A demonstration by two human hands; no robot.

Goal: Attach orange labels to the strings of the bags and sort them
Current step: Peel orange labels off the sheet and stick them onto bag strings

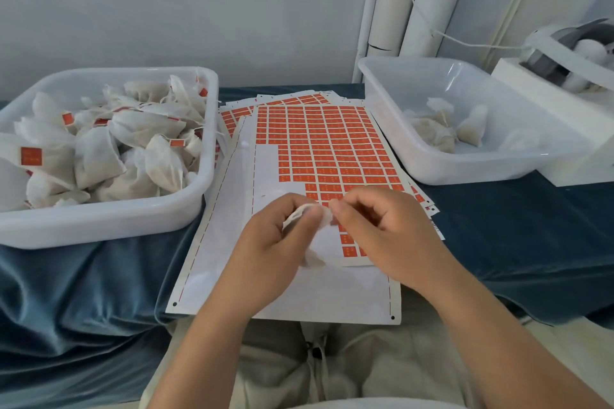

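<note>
My left hand grips a small white bag over the sheet of orange labels. My right hand meets it from the right, with fingertips pinched together at the bag's top; what they pinch is too small to tell. The left white tub is full of white bags that carry orange labels. In the right white tub lie a few bags without labels. The sheet's lower left part is stripped bare.
More label sheets lie fanned under the top one on the dark blue cloth. A white machine with a cord stands at the far right. White pipes run up the wall behind.
</note>
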